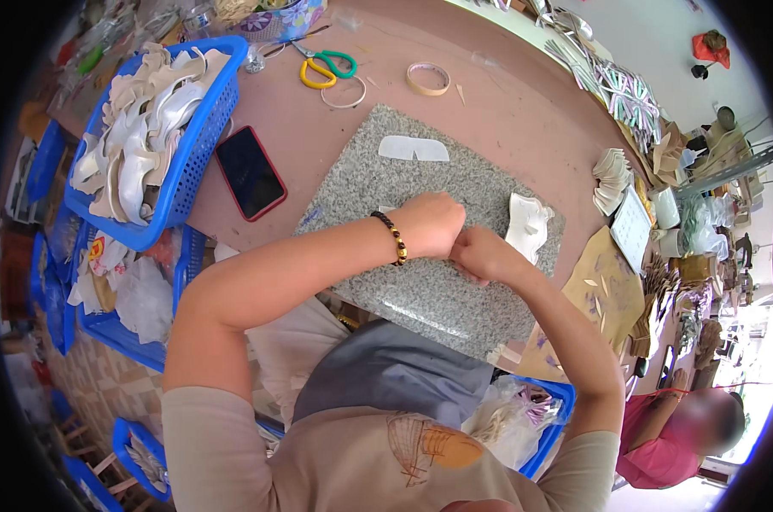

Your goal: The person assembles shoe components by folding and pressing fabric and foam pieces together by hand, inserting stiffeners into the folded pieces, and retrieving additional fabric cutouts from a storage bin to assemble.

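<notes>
Over the speckled grey stone slab [352, 171], my two hands meet with their knuckles close together. My left hand [433, 224], with a dark beaded bracelet at the wrist, is closed. Against it my right hand [482, 254] is closed too, its fingers curled inward. Whatever they hold is hidden behind the fingers. A flat white piece with a small notch [414, 148] lies on the slab beyond my hands. To the right of my right hand rests a small stack of white shaped pieces [528, 227].
A blue basket [200, 141] full of pale cut pieces stands left, beside a phone [250, 173]. Scissors [328, 68] and a tape roll [428, 78] lie at the back. Brown paper [604, 294] is at the right; a person in pink [659, 444] sits farther off.
</notes>
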The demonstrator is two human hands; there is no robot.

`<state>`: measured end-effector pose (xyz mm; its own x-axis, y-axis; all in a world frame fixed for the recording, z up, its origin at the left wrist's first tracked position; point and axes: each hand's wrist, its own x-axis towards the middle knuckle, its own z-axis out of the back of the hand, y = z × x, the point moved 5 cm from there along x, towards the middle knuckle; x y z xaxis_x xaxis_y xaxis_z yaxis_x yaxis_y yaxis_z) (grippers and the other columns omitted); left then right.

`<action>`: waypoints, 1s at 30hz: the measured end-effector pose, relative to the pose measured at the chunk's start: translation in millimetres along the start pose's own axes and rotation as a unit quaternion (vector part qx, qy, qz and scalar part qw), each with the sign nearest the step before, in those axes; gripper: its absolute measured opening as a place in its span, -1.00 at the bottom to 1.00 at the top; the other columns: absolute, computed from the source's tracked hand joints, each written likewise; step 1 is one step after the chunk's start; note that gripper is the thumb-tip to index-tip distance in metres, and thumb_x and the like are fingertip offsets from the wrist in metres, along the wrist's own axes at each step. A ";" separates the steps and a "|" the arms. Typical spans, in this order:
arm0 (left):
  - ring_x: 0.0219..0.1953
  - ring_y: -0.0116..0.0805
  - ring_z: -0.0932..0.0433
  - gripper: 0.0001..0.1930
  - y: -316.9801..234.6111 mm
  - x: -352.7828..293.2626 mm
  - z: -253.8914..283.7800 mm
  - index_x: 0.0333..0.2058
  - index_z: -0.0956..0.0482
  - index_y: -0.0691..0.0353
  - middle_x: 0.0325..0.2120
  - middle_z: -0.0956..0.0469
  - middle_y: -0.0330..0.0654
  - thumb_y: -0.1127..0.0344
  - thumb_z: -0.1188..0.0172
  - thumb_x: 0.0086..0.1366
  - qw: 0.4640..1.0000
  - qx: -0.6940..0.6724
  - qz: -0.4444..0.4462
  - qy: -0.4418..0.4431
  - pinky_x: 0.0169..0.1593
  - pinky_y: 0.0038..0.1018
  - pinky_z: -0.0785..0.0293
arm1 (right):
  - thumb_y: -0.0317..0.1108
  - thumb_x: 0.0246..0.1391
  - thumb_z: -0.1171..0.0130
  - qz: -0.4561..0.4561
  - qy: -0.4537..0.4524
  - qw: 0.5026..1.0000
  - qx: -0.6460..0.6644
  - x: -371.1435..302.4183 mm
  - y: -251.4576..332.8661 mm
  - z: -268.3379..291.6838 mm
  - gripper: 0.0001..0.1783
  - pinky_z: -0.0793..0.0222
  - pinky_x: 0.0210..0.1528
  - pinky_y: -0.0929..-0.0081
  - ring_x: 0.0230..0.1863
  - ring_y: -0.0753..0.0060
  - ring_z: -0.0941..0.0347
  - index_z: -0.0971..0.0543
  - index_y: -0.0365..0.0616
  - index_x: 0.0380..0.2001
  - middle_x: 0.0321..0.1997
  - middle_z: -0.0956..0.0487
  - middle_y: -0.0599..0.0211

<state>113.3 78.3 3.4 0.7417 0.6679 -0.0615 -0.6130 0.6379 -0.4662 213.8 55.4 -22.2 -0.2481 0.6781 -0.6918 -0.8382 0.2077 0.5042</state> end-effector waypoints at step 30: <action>-0.42 -0.05 -0.57 -0.91 2.2 -15.7 13.4 -0.57 -0.57 0.28 -0.56 -0.55 0.00 0.42 -0.20 -0.13 0.993 0.121 0.006 0.006 -0.37 -0.26 -0.49 | -0.42 -0.15 -0.18 0.418 -0.369 0.806 -0.197 -49.5 17.8 -42.1 -0.59 -0.27 -0.08 0.27 -0.20 0.15 -0.34 -0.45 -0.36 -0.16 -0.13 -0.38 0.14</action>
<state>96.6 74.4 15.2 0.7360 0.6725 -0.0777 -0.6686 0.7041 -0.2391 190.7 -4.2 -0.7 -0.5719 0.7301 0.3741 -0.6527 -0.6812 0.3316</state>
